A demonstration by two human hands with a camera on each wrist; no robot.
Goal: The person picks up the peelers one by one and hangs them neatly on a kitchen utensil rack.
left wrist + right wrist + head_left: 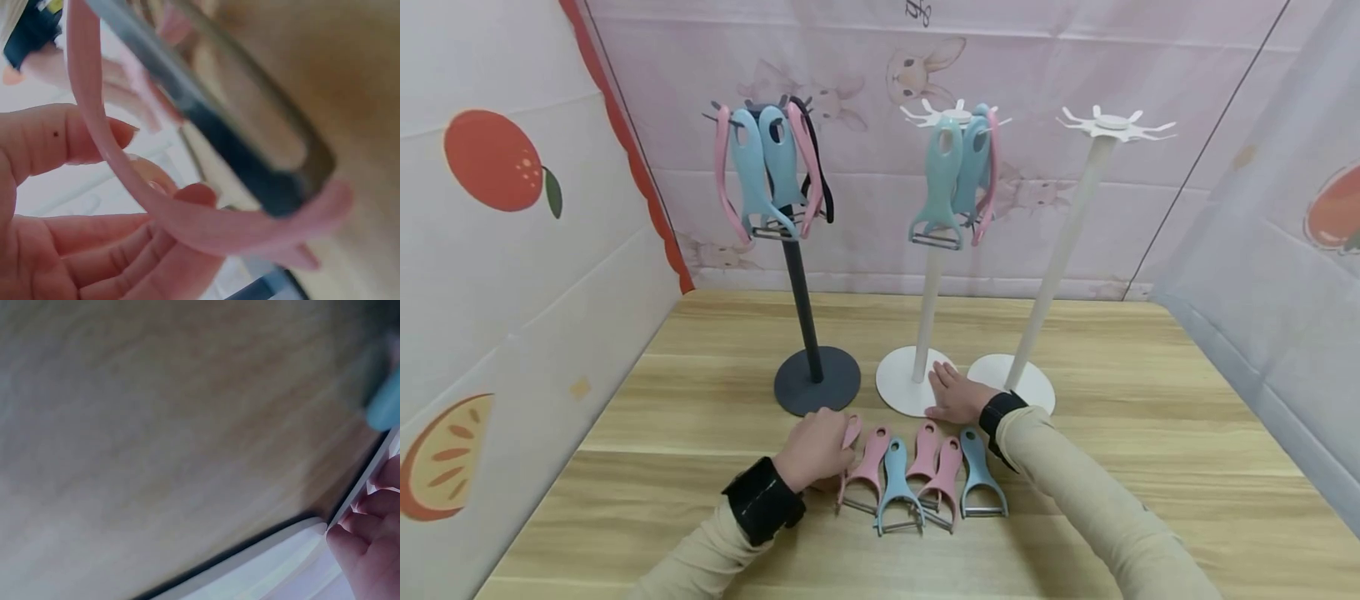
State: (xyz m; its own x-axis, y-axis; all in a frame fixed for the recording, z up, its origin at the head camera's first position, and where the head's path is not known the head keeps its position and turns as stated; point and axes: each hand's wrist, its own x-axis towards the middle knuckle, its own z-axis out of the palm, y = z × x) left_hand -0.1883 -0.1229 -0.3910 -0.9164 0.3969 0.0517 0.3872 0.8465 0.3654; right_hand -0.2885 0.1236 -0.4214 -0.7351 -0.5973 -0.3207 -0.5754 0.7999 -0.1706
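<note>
My left hand [815, 447] pinches a pink peeler [212, 232] between thumb and fingertips, just left of a row of peelers on the table. Its metal blade looms large in the left wrist view. Beside it lie several more: a pink peeler [872, 460], a blue peeler [896, 473] and another blue peeler [975, 457] at the right end. With fingers extended, my right hand [957, 397] rests on the round white base [895, 377] of the middle stand. On that stand's hooks hang a teal peeler [943, 162], a blue one and a pink one.
At the left a black stand [802, 308] carries several pink, blue and black peelers on its hooks. A white stand [1060, 250] with bare hooks stands at the right, its base close to the middle one. Patterned cloth [850, 250] hangs behind the wooden table [662, 467].
</note>
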